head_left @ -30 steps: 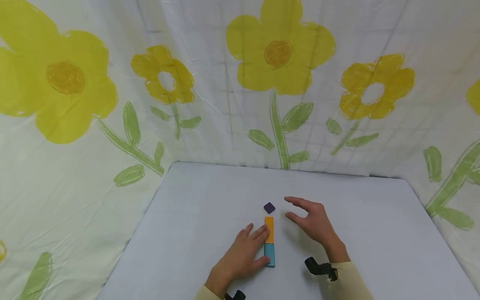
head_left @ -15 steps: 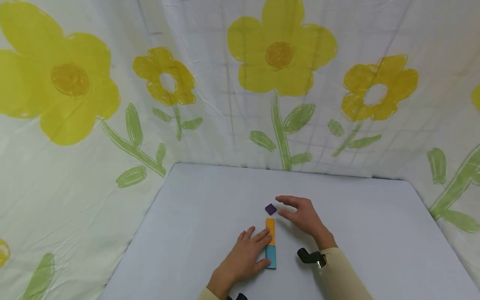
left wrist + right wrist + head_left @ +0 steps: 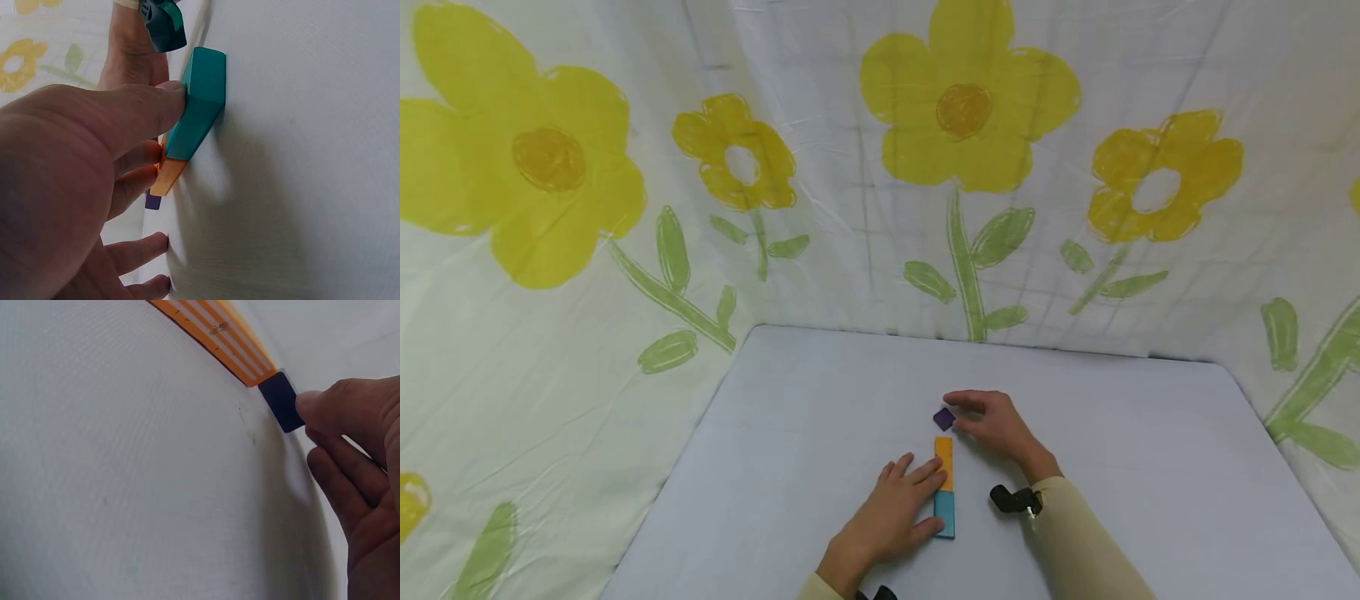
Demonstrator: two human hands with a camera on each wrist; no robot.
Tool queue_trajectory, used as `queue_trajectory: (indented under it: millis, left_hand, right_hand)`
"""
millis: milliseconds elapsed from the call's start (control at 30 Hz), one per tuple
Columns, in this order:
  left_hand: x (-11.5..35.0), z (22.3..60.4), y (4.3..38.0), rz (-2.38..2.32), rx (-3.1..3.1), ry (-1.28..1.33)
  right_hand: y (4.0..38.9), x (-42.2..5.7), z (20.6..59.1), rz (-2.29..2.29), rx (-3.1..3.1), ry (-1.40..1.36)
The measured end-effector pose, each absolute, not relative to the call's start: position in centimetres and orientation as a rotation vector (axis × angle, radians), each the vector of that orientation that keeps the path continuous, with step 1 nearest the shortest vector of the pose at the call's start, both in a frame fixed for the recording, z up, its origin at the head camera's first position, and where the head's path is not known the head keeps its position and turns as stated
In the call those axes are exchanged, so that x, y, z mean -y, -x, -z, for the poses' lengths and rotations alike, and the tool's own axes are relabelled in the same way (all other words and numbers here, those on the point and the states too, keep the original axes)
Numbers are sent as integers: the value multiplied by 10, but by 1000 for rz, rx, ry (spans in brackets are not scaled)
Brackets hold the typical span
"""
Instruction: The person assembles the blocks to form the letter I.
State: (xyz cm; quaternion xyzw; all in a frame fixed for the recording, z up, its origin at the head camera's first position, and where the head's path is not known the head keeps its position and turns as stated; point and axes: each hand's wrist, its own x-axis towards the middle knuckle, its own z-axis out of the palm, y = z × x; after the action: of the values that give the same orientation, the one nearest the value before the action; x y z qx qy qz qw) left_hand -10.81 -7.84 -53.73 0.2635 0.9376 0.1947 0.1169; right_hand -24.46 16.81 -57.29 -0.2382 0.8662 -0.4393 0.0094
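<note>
In the head view, an orange bar [image 3: 947, 447] and a teal block [image 3: 947, 515] lie end to end on the white table. My left hand [image 3: 883, 512] rests along their left side with spread fingers: the thumb presses the teal block, and a fingertip touches the orange bar. Just beyond the bar lies a small dark purple block [image 3: 942, 417], turned like a diamond. My right hand [image 3: 1000, 427] has its thumb and index finger curved round it. The thumb touches the purple block [image 3: 279, 403] in the right wrist view; the index fingertip's contact is hidden there.
The white table [image 3: 820, 400] reaches back to a hanging curtain [image 3: 820, 275] printed with yellow flowers. A black wrist camera [image 3: 1015, 500] sits on the right wrist. The left wrist's black camera [image 3: 883, 593] shows at the lower frame edge.
My right hand has moved left to the purple block, and its thumb and index finger have come round it. My left hand stays on the orange bar and teal block.
</note>
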Motion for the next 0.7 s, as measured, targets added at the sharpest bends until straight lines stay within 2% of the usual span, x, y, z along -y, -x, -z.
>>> queue_trajectory:
  millis: [700]
  left_hand:
    - [77,542,109,-597,-2740,-754]
  right_hand:
    - [242,-157,577,1291,-2791,746]
